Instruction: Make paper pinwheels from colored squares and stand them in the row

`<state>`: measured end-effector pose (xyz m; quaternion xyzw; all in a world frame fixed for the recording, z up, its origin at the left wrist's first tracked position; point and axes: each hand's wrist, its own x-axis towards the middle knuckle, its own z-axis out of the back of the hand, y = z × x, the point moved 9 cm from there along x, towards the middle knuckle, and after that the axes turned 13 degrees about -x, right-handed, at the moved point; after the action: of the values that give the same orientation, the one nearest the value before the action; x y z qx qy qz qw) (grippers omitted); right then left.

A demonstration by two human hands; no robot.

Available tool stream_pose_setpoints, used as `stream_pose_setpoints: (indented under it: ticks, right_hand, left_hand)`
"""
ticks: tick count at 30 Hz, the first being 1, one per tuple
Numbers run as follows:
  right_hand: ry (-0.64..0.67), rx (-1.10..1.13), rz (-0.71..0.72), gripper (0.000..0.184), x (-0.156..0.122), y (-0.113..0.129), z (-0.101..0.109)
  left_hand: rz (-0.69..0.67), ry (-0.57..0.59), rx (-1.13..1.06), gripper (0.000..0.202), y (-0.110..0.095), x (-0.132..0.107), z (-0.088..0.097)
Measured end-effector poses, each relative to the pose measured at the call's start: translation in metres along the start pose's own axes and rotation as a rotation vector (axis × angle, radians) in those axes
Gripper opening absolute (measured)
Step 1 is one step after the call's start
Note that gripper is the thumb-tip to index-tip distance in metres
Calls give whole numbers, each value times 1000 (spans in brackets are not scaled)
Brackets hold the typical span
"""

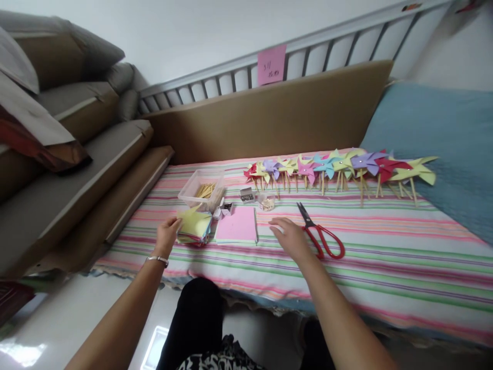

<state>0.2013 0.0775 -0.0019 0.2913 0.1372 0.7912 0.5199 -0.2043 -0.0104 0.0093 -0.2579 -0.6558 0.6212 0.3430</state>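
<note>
My left hand (168,233), with a bracelet on its wrist, pinches the left edge of a yellow sheet of paper (192,222) at the top of a stack of coloured cut papers. To the right of that stack lies a pile of square sheets with a pink one (238,226) uppermost. My right hand (289,234) hovers over the striped cloth with its fingers stretched out and nothing in them. Just right of it rest red-handled scissors (316,232), blades pointing away from me. Behind the papers are small boxes of pins (247,195) and a small clear tub (266,202) of pale bits.
A clear plastic box (188,191) holds thin wooden sticks (205,190). Several finished paper pinwheels (306,169) on sticks line the back right. A brown board (269,115) stands behind them, grey-brown cushions (77,180) are stacked left, and a blue pillow (442,139) lies right.
</note>
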Motion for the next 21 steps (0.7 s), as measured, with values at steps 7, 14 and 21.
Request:
stream_pose_setpoints:
  ticks: [7,14,21]
  right_hand:
    - [220,-387,-619,37,-29,-125,32]
    - [322,-514,-635,43,-41,-109,23]
    - [211,-457,-700,55,-28,-112,22]
  left_hand:
    - [-97,-29,-257,23,-73,-6,-19]
    - [152,125,-494,25,-63,-30,-103]
    - [322,308,-584,31,-34,-37,-175]
